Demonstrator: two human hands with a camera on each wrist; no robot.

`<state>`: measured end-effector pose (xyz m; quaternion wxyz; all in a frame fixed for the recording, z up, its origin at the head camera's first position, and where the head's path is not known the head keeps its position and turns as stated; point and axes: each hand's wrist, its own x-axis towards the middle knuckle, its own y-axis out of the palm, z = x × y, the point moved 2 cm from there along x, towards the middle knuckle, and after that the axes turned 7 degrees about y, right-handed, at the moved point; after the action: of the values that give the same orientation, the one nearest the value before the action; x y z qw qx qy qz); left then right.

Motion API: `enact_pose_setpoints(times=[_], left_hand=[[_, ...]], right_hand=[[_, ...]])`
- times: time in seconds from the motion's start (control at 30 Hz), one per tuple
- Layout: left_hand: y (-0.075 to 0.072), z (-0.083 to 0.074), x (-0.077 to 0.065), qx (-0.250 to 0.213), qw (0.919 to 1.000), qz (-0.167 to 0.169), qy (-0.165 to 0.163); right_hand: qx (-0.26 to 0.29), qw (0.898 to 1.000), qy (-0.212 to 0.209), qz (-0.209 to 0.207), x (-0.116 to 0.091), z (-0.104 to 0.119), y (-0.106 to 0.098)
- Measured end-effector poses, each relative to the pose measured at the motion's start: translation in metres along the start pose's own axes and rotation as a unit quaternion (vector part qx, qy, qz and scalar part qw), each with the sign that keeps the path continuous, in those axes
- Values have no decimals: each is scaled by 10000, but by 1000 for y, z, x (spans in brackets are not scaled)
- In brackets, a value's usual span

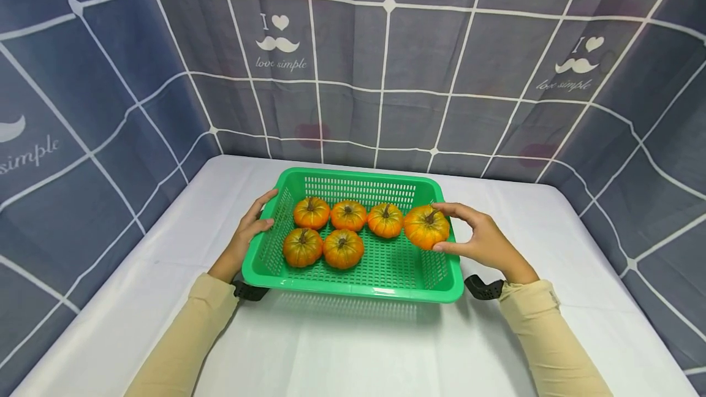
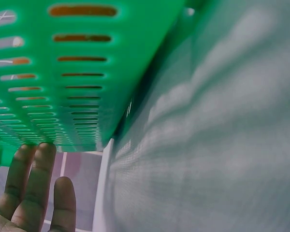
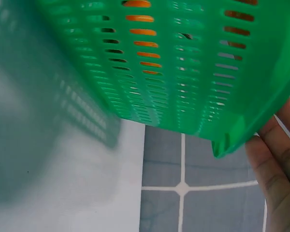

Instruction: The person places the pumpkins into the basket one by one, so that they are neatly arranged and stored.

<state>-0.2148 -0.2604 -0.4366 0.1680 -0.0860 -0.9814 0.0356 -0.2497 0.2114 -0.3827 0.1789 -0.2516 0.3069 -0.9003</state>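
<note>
A green plastic basket [image 1: 380, 291] with slotted walls stands on the white-covered table. Inside it, small orange pumpkins sit in two rows: three at the back, with one pumpkin [image 1: 385, 220] at that row's right end, and two in front, including a pumpkin [image 1: 343, 249]. My right hand [image 1: 482, 241] pinches another pumpkin [image 1: 426, 226] between thumb and fingers, over the basket's right end. At the opposite end, my left hand [image 1: 248, 231] rests against the rim, its fingers [image 2: 41, 179] fairly straight and touching the outer wall. The right wrist view hides the held pumpkin behind the rim.
White cloth [image 1: 342, 348] covers the table around the basket. A grey-blue curtain [image 1: 353, 48] with white grid lines encloses the back and both sides. Black wrist devices [image 1: 484, 287] sit close to the basket's front corners.
</note>
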Motion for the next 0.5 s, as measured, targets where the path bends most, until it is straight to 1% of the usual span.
enact_pose_setpoints(times=[0.1,0.27,0.37,0.5], left_hand=[[0,0,0,23,10000,11,-3],[0,0,-1,77,10000,1,-34],[-1,0,-1,32,10000,0,-58],[-1,0,-1,-37,10000,7,-87]], right_hand=[[-283,9994,-127,158,2,2,1],[-627,9965,-151,530,7,9,1],[-766,9938,-163,784,11,12,3],[-965,9888,-280,1102,17,15,5]])
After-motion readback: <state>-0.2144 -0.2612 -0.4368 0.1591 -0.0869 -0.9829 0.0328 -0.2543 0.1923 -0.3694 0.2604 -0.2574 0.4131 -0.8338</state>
